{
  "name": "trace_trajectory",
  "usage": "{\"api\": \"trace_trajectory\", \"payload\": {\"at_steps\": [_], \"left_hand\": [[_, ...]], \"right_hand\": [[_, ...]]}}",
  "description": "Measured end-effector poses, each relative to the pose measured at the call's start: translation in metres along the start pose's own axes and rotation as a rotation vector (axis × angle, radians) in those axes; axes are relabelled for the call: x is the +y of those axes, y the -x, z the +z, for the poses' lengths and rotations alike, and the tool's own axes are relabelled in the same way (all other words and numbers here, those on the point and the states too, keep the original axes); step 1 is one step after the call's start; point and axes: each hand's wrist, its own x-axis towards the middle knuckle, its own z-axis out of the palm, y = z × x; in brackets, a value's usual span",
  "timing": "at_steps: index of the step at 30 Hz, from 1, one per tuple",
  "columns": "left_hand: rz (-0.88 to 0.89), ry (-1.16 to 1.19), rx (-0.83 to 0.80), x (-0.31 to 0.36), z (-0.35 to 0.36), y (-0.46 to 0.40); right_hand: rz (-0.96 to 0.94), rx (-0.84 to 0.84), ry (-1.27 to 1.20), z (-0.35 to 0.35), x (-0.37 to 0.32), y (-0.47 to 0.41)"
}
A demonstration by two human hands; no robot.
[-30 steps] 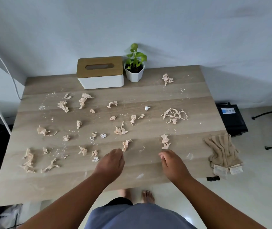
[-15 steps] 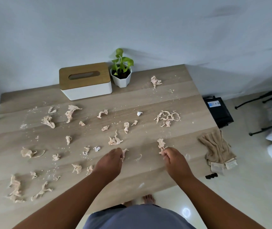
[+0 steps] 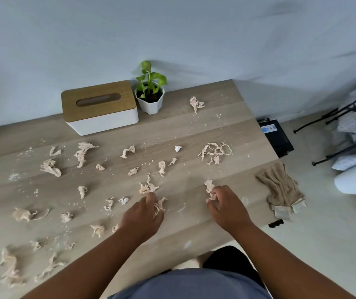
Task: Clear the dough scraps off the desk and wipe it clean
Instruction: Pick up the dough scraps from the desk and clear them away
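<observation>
contact is now being made with the first scraps: a second ago both hands were hovering above the near edge of the desk (image 3: pixel 194 130) with nothing in them, and half a second ago they were only arriving at the nearest pieces. the right hand (image 3: pixel 226 207) is now pinching a pale scrap (image 3: pixel 209 186) between thumb and curled fingers, the scrap standing up just beyond the knuckles. the left hand (image 3: pixel 143 214) is lying over a thin scrap (image 3: pixel 159 205), its fingers bent down onto it; whether it is being gripped or only pressed cannot be told. a larger twisted piece (image 3: pixel 147 187) is sitting just beyond the left fingertips, touching or nearly so.

meaning for the task: collection is judged to be starting, not advancing. dough scraps are still lying across most of the desk, from the tangle (image 3: pixel 216 152) at the right and the lone piece (image 3: pixel 196 104) at the far side to the clumps (image 3: pixel 9 269) at the near left corner, with fine crumbs scattered among them. the beige cloth (image 3: pixel 280 186) is hanging over the right edge, untouched, so wiping is not yet being done. the tissue box (image 3: pixel 99 106) and potted plant (image 3: pixel 151 93) are standing at the far edge. no container for the scraps is visible.
</observation>
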Motion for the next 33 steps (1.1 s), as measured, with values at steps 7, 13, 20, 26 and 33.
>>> {"api": "trace_trajectory", "payload": {"at_steps": [7, 13, 20, 26, 33], "left_hand": [[-0.006, -0.146, -0.02, 0.006, 0.008, -0.006], [0.025, -0.203, 0.0, 0.011, 0.009, -0.008], [0.1, -0.205, 0.029, 0.018, 0.008, -0.008], [0.137, -0.237, 0.043, 0.014, 0.008, -0.008], [0.037, -0.032, -0.087, 0.017, -0.006, -0.016]], "right_hand": [[-0.162, -0.087, 0.225, -0.01, 0.02, -0.021], [-0.328, -0.101, 0.436, -0.008, 0.034, -0.04], [-0.445, 0.025, 0.512, 0.011, 0.043, -0.048], [-0.465, 0.098, 0.4, 0.011, 0.049, -0.052], [-0.306, -0.014, 0.193, -0.003, 0.041, -0.058]]}}
